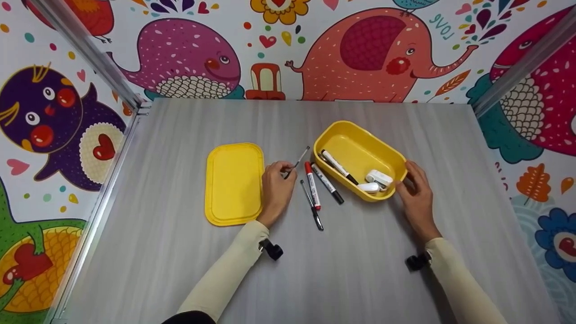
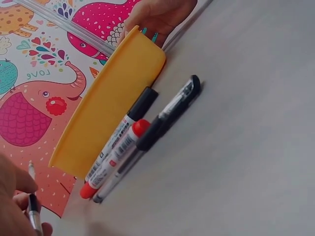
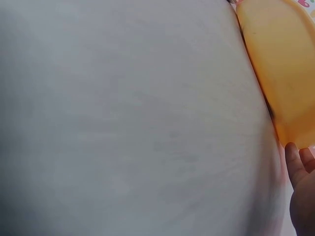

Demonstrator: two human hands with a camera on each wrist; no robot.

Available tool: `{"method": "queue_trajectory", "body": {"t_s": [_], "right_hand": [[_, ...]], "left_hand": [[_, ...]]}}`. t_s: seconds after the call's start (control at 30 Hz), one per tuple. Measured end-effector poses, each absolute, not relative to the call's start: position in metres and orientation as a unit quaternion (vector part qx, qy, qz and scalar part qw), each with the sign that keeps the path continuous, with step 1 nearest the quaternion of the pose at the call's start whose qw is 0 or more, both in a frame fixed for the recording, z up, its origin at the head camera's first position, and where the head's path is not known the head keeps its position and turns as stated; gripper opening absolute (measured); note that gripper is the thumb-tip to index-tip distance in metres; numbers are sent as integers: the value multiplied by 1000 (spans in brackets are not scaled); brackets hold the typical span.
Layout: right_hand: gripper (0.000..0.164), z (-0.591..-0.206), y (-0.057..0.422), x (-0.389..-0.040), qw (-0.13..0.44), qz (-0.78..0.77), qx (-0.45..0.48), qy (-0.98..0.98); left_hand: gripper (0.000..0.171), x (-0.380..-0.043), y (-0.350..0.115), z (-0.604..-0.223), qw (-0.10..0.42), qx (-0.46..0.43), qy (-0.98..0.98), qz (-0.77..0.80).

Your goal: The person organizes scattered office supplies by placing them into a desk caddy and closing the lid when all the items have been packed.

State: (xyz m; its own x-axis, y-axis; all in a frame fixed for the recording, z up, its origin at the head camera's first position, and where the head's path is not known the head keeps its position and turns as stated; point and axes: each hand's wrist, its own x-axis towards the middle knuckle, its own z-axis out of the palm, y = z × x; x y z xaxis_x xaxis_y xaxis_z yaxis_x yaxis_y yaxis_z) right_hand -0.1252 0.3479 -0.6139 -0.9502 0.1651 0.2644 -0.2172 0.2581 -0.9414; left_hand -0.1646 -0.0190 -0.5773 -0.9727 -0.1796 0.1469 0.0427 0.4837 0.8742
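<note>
My left hand (image 1: pixel 276 189) pinches a slim pen (image 1: pixel 302 156) between thumb and fingers, beside the right edge of a flat yellow lid (image 1: pixel 234 184). The left wrist view shows this pen (image 2: pixel 33 209) with a dark section near the fingers. My right hand (image 1: pixel 417 198) holds the right end of an open yellow box (image 1: pixel 360 139), thumb against its wall. Inside the box lie a white marker with a black cap (image 1: pixel 337 165) and small white items (image 1: pixel 378 180). Between the hands lie a red-capped marker (image 1: pixel 312 185), a black-capped marker (image 1: pixel 327 183) and a black-capped pen (image 1: pixel 312 206).
All of this lies on a grey wood-grain table (image 1: pixel 351 270). Printed walls with cartoon animals stand behind and at both sides, with metal posts (image 1: pixel 90 54) at the back corners. A black wrist camera (image 1: pixel 271 249) sits on each sleeve.
</note>
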Motion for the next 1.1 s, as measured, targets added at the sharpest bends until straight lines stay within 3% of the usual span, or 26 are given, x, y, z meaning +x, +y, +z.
{"method": "queue_trajectory", "body": {"t_s": [0.23, 0.6, 0.83, 1.1], "right_hand": [[58, -588, 332, -116, 149, 606, -2, -781], [60, -613, 346, -124, 151, 587, -13, -795], [61, -614, 348, -125, 152, 606, 7, -781], [59, -617, 348, -126, 162, 621, 25, -767]], "left_hand": [[8, -174, -15, -571, 109, 12, -849, -517], [8, -177, -6, -559, 85, -87, -813, -569], [10, -182, -1, -553, 39, -121, -814, -567], [8, -190, 8, -550, 41, -192, -803, -563]]}}
